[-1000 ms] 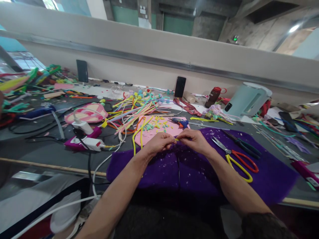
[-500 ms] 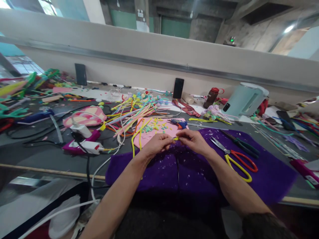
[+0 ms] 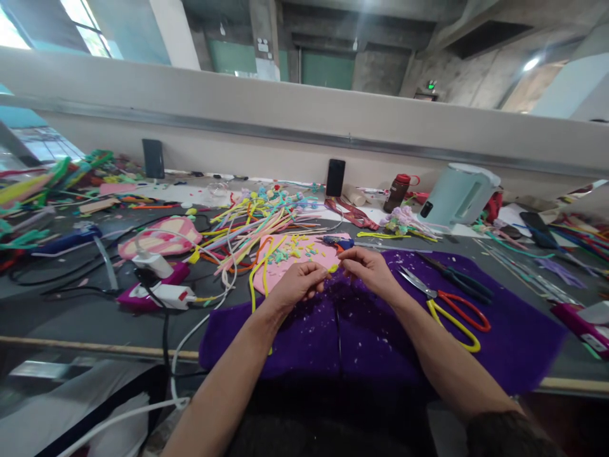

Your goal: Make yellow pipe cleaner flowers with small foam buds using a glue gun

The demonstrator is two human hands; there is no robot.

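Note:
Over the purple cloth (image 3: 304, 343), my left hand (image 3: 299, 284) pinches a small yellow fuzzy piece (image 3: 333, 268), which looks like pipe cleaner. Just right of it is my right hand (image 3: 368, 271), its fingers closed together at the tips; whether they hold anything is too small to make out. Behind my hands a blue hot glue gun (image 3: 343, 243) lies by a pink foam sheet (image 3: 266, 277) scattered with short yellow and mint cut pieces. A bent yellow pipe cleaner (image 3: 252, 292) hangs over the sheet's left edge.
Scissors (image 3: 457, 311) with red and yellow handles and dark-handled pliers (image 3: 464, 279) rest on the cloth at right. Bundled pipe cleaners (image 3: 266, 219) lie behind. A power strip (image 3: 157, 295) with cables sits left. A kettle (image 3: 459, 193), bottle (image 3: 397, 192) and phone (image 3: 335, 178) stand at the back.
My fingertips have moved slightly apart, and the yellow piece now shows at my left fingertips. The whole view has tilted up a little.

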